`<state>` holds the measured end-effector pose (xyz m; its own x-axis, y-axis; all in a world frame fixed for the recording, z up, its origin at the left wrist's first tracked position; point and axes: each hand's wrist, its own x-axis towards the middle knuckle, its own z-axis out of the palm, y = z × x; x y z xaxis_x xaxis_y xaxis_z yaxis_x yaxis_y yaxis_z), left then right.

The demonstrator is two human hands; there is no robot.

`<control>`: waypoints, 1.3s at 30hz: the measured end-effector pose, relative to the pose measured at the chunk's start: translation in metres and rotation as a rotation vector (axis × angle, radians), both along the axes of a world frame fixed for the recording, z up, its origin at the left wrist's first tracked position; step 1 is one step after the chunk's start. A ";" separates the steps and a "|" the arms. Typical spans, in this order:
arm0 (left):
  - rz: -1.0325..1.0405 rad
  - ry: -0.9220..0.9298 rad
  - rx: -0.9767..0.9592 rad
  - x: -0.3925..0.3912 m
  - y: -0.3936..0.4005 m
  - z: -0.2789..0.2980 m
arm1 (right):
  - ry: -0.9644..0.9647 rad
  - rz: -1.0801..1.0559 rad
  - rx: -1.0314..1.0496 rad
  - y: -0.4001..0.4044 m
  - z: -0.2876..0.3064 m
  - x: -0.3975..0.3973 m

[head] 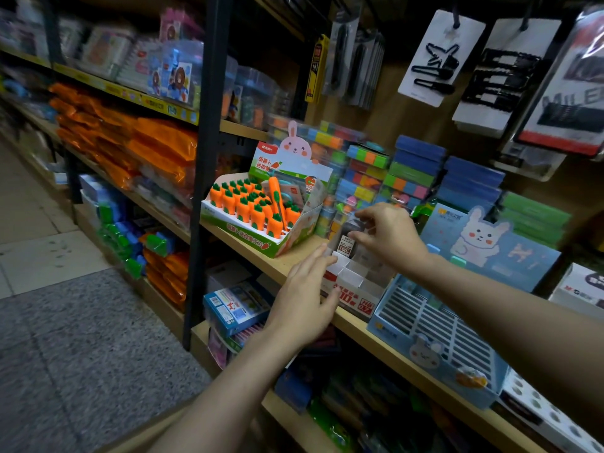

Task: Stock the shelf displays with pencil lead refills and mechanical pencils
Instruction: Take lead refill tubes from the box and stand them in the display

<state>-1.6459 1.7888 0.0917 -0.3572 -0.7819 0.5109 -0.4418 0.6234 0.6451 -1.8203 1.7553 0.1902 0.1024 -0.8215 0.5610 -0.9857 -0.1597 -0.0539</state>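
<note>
Right hand (390, 237) pinches a lead case (347, 241) over the box (351, 286); left hand (302, 299), fingers straight, steadies it. A tilted case could snag a divider and slip.

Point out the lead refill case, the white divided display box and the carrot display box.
lead refill case (345, 246), head view, on its label.
white divided display box (351, 299), head view, on its printed front wall.
carrot display box (248, 237), head view, on its front wall.
</note>
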 end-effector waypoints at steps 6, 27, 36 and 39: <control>-0.011 -0.003 0.001 0.002 -0.002 -0.001 | 0.019 -0.050 0.044 -0.004 0.001 0.003; 0.423 0.196 1.070 0.144 0.160 -0.163 | -0.072 0.426 1.108 0.170 -0.191 0.131; 0.728 0.194 1.307 0.134 0.231 -0.300 | -0.145 0.075 1.206 0.199 -0.349 0.134; 0.848 0.015 1.214 0.128 0.244 -0.314 | -0.156 0.013 1.218 0.203 -0.374 0.135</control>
